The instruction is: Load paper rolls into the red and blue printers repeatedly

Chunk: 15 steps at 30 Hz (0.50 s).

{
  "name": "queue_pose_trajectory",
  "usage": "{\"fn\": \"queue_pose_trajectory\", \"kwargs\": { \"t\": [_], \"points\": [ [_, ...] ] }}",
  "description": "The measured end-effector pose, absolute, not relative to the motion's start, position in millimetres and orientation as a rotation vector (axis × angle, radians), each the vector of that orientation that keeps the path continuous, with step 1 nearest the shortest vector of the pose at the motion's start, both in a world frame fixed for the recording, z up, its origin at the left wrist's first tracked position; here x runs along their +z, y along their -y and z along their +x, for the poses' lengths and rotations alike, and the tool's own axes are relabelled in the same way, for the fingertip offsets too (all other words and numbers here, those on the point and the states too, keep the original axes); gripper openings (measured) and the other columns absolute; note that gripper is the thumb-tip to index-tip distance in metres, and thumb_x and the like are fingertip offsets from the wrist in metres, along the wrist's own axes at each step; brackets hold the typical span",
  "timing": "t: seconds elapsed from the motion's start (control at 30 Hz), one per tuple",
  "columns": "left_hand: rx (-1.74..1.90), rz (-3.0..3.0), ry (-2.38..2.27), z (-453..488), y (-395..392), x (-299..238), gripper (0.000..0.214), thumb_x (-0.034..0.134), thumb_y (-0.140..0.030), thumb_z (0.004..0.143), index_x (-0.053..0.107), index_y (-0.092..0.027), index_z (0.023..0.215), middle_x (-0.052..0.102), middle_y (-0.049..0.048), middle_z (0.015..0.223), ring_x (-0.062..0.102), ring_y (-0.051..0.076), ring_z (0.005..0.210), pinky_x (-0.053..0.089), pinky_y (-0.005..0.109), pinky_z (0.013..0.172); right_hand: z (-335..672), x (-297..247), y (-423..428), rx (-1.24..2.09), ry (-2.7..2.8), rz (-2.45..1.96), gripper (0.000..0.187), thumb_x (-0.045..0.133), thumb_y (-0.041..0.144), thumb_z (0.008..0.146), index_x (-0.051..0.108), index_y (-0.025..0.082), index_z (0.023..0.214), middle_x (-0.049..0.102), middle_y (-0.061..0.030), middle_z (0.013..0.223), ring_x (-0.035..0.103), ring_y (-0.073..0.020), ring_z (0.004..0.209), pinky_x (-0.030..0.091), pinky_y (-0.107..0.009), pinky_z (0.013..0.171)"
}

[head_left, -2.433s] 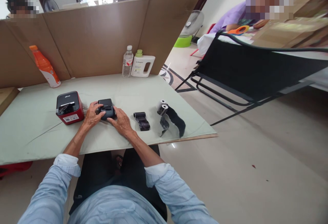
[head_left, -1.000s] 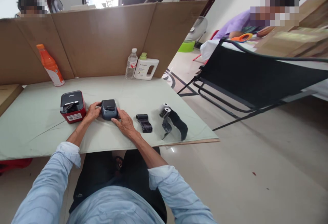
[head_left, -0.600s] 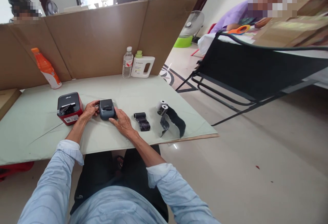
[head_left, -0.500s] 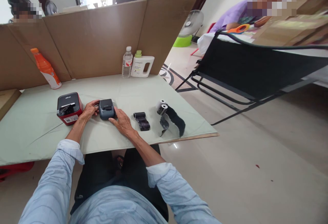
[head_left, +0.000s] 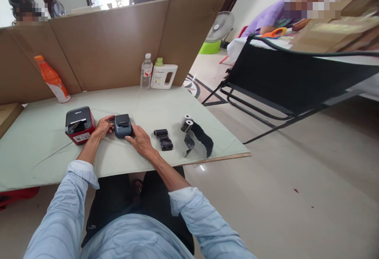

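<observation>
A small dark grey label printer (head_left: 122, 125) sits on the pale green table top (head_left: 148, 105). My left hand (head_left: 102, 127) grips its left side with curled fingers. Against its right side presses my right hand (head_left: 140, 141), fingers around the edge. To the left stands a red and black printer (head_left: 79, 124). Right of my hands lies a black ribbon roll (head_left: 163, 139). Further right are two white-cored rolls (head_left: 187, 124) with a black strip (head_left: 204, 140) trailing toward the table's front edge.
A cardboard screen (head_left: 112, 42) walls the back of the table. An orange bottle (head_left: 52, 79), a clear water bottle (head_left: 146, 72) and a white jug (head_left: 164, 75) stand against it. A black folding frame (head_left: 284, 81) stands right; other people sit behind it and the screen.
The printer's lid, open 2.4 s ago with my left fingers on top, is now closed. Both hands stay on the printer's sides. The view shifts slightly.
</observation>
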<state>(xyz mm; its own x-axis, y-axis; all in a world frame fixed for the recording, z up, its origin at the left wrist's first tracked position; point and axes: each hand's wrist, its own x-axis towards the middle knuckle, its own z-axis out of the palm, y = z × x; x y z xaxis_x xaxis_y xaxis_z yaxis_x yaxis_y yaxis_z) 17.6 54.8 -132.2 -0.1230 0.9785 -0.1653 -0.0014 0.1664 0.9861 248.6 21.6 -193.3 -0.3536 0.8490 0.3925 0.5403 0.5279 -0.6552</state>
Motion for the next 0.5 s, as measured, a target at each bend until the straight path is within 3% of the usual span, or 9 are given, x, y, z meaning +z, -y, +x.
{"fn": "queue_pose_trajectory", "kwargs": {
  "t": [0.13,0.33,0.5],
  "points": [
    [1.17,1.039,-1.449,20.8,-57.4,-133.1,0.078,0.064,0.003,0.066,0.068,-0.019,0.141,0.067,0.0145,0.146,0.056,0.003,0.051,0.039,0.015,0.038,250.1,-189.8,-18.8,0.553,2.034,-1.122,0.07,0.064,0.04,0.099,0.041,0.02,0.162,0.065,-0.0155,0.129,0.062,-0.0308,0.115,0.053,-0.047,0.103],
    [1.132,1.097,-1.577,27.4,-59.8,-129.9,0.077,0.063,0.001,0.068,0.069,-0.021,0.141,0.066,0.0134,0.15,0.053,0.003,0.048,0.038,0.016,0.038,249.6,-187.1,-17.0,0.548,2.018,-1.114,0.069,0.064,0.039,0.099,0.041,0.024,0.162,0.066,-0.0138,0.127,0.063,-0.0314,0.112,0.054,-0.048,0.1],
    [1.129,1.128,-1.544,25.5,-52.2,-125.3,0.076,0.068,-0.004,0.068,0.068,-0.021,0.142,0.065,0.0132,0.15,0.059,0.006,0.057,0.041,0.017,0.043,247.1,-187.1,-19.6,0.532,2.045,-1.139,0.071,0.065,0.039,0.099,0.04,0.021,0.163,0.066,-0.0148,0.127,0.063,-0.0312,0.111,0.054,-0.047,0.099]
  ]
}}
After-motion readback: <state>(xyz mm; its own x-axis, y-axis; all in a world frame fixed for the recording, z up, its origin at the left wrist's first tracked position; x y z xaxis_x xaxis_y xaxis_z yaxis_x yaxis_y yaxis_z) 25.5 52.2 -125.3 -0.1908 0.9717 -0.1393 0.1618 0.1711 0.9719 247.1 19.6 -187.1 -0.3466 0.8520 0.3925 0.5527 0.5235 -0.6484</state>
